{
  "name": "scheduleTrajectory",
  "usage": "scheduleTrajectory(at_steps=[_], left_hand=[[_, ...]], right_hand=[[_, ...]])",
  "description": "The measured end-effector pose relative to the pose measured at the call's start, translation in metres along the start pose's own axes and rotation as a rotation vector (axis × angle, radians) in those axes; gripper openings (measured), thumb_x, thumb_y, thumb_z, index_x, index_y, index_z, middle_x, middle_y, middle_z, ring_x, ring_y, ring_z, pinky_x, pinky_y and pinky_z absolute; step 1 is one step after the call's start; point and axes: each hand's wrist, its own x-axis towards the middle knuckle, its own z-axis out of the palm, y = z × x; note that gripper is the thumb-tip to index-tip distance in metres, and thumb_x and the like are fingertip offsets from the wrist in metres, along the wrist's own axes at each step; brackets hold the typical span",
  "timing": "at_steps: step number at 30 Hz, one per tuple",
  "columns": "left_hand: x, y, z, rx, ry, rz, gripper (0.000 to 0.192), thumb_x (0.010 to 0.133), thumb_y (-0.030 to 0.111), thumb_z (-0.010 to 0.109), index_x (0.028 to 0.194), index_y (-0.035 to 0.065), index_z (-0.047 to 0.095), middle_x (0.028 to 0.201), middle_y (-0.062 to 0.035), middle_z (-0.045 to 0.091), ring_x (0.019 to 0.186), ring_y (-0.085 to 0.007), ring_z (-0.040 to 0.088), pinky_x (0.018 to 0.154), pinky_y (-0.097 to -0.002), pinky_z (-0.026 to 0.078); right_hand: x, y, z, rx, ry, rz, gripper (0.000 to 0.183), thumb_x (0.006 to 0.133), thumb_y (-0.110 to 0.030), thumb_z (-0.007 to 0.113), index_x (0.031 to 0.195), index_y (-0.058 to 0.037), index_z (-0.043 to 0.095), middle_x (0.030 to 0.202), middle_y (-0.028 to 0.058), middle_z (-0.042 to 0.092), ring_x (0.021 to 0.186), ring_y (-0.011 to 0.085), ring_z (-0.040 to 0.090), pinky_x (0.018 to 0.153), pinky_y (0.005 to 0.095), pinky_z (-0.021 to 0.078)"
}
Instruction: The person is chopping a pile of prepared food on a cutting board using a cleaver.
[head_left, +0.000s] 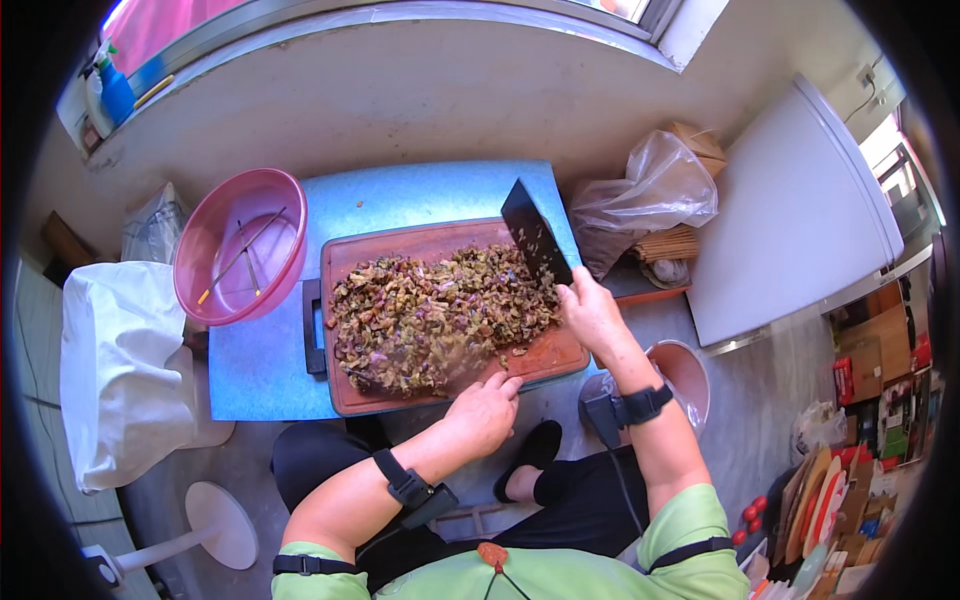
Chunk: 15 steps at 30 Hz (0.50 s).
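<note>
My right hand (592, 311) grips the handle of a dark-bladed cleaver (534, 232), whose blade stands tilted at the right end of a heap of chopped vegetables (435, 315). Bits of the chopped stuff cling to the blade. The heap covers most of a reddish-brown cutting board (409, 240) with a black handle at its left end. My left hand (484, 412) rests at the board's near edge, beside the heap, its fingers slightly bent; it holds nothing that I can see. Underneath is a low blue table (262, 397).
A pink plastic basin (281, 292) holding two thin sticks stands at the table's left. A bucket (686, 367) is on the floor at right, near a plastic bag (660, 180) and a white refrigerator (795, 202). A white cloth (124, 360) covers something at left.
</note>
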Motion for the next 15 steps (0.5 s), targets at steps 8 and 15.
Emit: scheduleTrajectory(at_steps=[8, 15], left_hand=[[0.0, -0.001, -0.001, -0.008, -0.019, -0.011, 0.051, 0.077, 0.028, 0.071, 0.117, -0.0025, 0.06, 0.141, -0.012, 0.043, 0.131, -0.0286, 0.039, 0.104, -0.0373, 0.04], [0.004, 0.001, -0.002, 0.001, -0.015, 0.012, 0.052, 0.077, 0.028, 0.071, 0.117, -0.0021, 0.06, 0.141, -0.0123, 0.043, 0.131, -0.0287, 0.039, 0.103, -0.0377, 0.041]], right_hand=[[0.0, -0.013, 0.004, 0.037, -0.057, 0.003, 0.021, 0.093, -0.02, 0.054, 0.101, -0.0014, 0.047, 0.089, 0.0315, 0.062, 0.091, 0.0497, 0.058, 0.076, 0.0545, 0.0453], [-0.003, -0.007, 0.026, -0.051, 0.037, -0.191, 0.024, 0.093, -0.02, 0.056, 0.103, -0.0003, 0.048, 0.079, 0.0238, 0.061, 0.075, 0.0455, 0.057, 0.065, 0.0454, 0.0459]])
